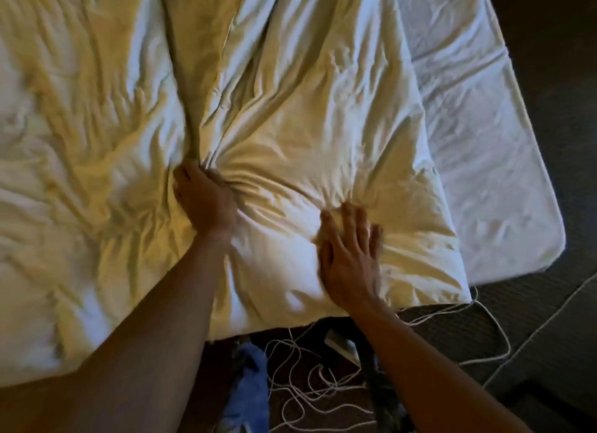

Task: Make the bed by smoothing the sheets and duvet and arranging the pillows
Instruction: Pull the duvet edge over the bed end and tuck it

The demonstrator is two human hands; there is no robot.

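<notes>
A crumpled white duvet covers most of the bed and looks yellowish in the warm light. My left hand grips a bunched fold of the duvet near its middle, and creases radiate from the fist. My right hand lies on the duvet near its lower right corner with the fingers spread and nearly straight, pressing the cloth. The white fitted sheet shows bare along the bed's right side. No pillow is in view.
Below the bed's near edge, tangled white cords lie on dark carpet. A blue cloth item lies on the floor between my arms. A small white object sits by the cords.
</notes>
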